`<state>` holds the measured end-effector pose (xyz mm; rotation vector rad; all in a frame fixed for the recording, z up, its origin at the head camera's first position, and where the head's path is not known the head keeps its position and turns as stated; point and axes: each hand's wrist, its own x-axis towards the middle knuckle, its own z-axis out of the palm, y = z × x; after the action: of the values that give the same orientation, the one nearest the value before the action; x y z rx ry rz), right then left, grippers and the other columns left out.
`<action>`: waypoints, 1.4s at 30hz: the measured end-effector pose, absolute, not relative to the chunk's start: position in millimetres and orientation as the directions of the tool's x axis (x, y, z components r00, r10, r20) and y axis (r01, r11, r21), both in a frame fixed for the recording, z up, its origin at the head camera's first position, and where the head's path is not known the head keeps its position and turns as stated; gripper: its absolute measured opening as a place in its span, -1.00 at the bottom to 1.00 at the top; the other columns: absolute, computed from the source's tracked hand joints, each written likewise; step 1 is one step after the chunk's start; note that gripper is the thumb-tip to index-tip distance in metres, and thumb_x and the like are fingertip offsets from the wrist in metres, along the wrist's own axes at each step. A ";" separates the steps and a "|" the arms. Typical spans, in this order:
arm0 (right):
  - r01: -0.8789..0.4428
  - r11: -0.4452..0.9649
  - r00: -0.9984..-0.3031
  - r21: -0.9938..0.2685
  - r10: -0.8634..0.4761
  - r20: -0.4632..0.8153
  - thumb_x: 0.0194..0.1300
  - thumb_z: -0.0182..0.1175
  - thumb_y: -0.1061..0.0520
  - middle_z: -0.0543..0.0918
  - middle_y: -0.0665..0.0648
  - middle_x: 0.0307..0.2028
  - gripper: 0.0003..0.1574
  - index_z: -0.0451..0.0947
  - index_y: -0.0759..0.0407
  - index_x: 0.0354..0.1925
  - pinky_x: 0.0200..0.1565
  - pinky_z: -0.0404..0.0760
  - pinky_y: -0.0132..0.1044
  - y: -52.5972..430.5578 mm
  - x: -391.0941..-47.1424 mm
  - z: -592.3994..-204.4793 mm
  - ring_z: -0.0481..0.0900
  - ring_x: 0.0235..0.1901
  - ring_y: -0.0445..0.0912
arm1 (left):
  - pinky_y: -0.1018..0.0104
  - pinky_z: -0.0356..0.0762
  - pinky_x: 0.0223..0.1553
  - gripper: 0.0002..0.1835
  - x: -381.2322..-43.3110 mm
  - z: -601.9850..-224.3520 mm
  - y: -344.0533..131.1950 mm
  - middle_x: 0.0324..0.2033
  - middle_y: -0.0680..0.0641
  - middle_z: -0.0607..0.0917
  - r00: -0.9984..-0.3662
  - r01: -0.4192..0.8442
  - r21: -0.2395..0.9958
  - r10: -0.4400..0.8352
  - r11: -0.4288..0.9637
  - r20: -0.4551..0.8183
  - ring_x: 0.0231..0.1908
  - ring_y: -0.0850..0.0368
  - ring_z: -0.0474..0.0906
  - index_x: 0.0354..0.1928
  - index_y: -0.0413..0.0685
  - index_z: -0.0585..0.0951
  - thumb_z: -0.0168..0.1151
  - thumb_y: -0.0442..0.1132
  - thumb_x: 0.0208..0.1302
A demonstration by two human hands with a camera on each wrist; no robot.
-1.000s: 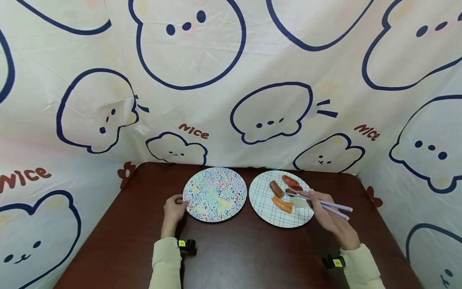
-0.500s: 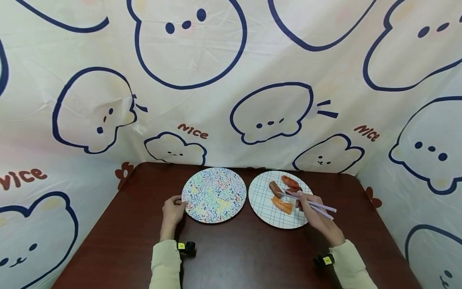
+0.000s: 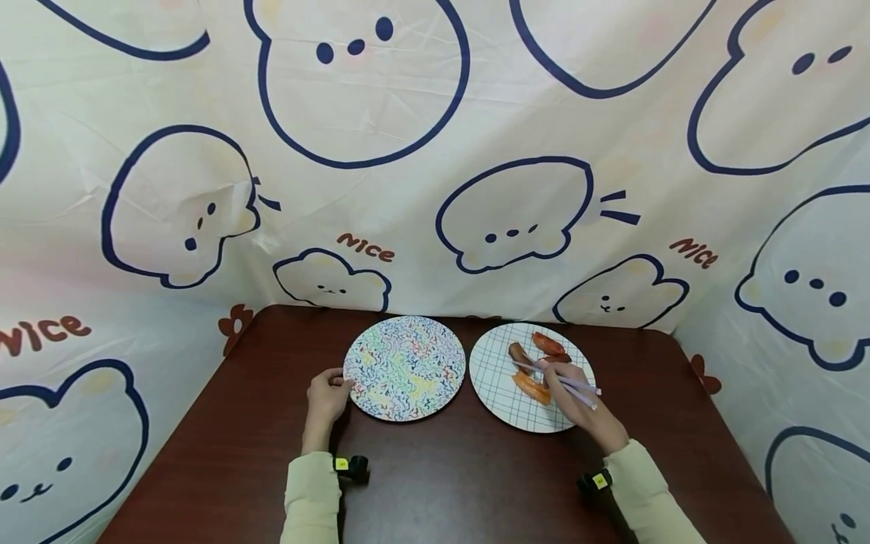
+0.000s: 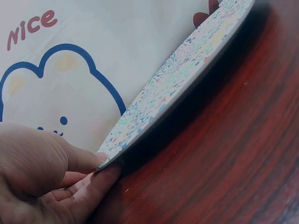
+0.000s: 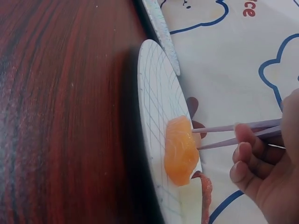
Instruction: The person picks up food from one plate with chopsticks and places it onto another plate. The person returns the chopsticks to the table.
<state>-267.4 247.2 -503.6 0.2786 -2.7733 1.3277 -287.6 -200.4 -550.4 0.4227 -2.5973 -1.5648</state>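
– Where are we with the picking?
– Early on, we'd judge. Our right hand [image 3: 569, 387] grips the chopsticks [image 5: 217, 129], their tips by the sausage [image 3: 518, 352] and the orange slice [image 3: 531, 387] on the checked plate [image 3: 491, 375]; we can't tell whether they hold anything.
– And our left hand [image 3: 327, 396]?
– It pinches the rim of the speckled plate [image 3: 405, 368], just beside the checked one.
– So what's left?
– Getting a piece lifted, it seems: all the food [image 3: 547, 344] we see lies on the checked plate.

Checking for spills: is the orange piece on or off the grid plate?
On: the head view shows the orange piece inside the rim of the grid plate.
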 end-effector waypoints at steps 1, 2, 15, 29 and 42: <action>-0.204 0.624 -0.979 -0.754 -0.150 0.140 0.64 -0.09 -0.08 0.37 0.02 -0.61 -0.38 0.57 0.36 -0.36 -0.53 0.33 -0.33 245.6 -267.5 -502.8 0.24 -0.64 -0.21 | 0.19 0.55 -0.29 -0.56 -287.7 -550.5 -200.7 -0.10 -0.30 0.62 -0.958 -0.195 0.876 -0.275 0.441 -0.075 -0.15 -0.14 0.60 0.25 -0.39 0.51 0.21 -0.29 0.43; -0.228 0.640 -0.973 -0.734 -0.166 0.158 0.64 -0.08 -0.03 0.40 0.04 -0.60 -0.42 0.58 0.37 -0.35 -0.51 0.35 -0.32 243.9 -267.1 -501.5 0.26 -0.63 -0.20 | 0.19 0.55 -0.30 -0.56 -287.7 -550.5 -201.0 -0.10 -0.30 0.62 -0.958 -0.195 0.876 -0.275 0.441 -0.075 -0.16 -0.13 0.60 0.25 -0.39 0.52 0.21 -0.28 0.43; -0.476 0.720 -0.858 -0.505 -0.252 0.448 0.54 0.08 0.21 0.66 0.10 -0.49 -0.67 0.75 0.30 -0.22 -0.36 0.53 -0.25 233.1 -263.7 -495.5 0.52 -0.44 -0.16 | 0.25 0.51 -0.36 -0.58 -287.1 -550.7 -200.6 -0.17 -0.29 0.61 -0.960 -0.179 0.884 -0.273 0.431 -0.062 -0.23 -0.08 0.59 0.20 -0.43 0.53 0.22 -0.31 0.40; -0.465 0.773 -0.850 -0.431 -0.253 0.461 0.56 0.05 0.20 0.60 0.08 -0.59 -0.50 0.70 0.27 -0.51 -0.28 0.56 -0.08 235.0 -271.9 -495.7 0.56 -0.39 -0.02 | 0.29 0.47 -0.37 -0.60 -288.8 -552.4 -201.4 -0.19 -0.25 0.61 -0.955 -0.187 0.886 -0.291 0.424 -0.063 -0.25 -0.04 0.57 0.18 -0.40 0.56 0.23 -0.29 0.40; -0.383 0.833 -0.909 -0.399 -0.264 0.322 0.60 -0.04 0.20 0.41 -0.03 -0.66 -0.52 0.56 0.26 -0.50 -0.40 0.47 -0.23 243.5 -274.7 -495.8 0.42 -0.55 -0.13 | 0.25 0.49 -0.34 -0.61 -287.8 -551.8 -201.9 -0.20 -0.26 0.62 -0.958 -0.178 0.884 -0.283 0.432 -0.055 -0.25 -0.05 0.58 0.17 -0.42 0.55 0.22 -0.30 0.40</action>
<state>-274.7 243.5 -495.8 0.4966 -2.7606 0.6779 -287.8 -201.9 -551.8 0.4152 -2.5711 -1.5676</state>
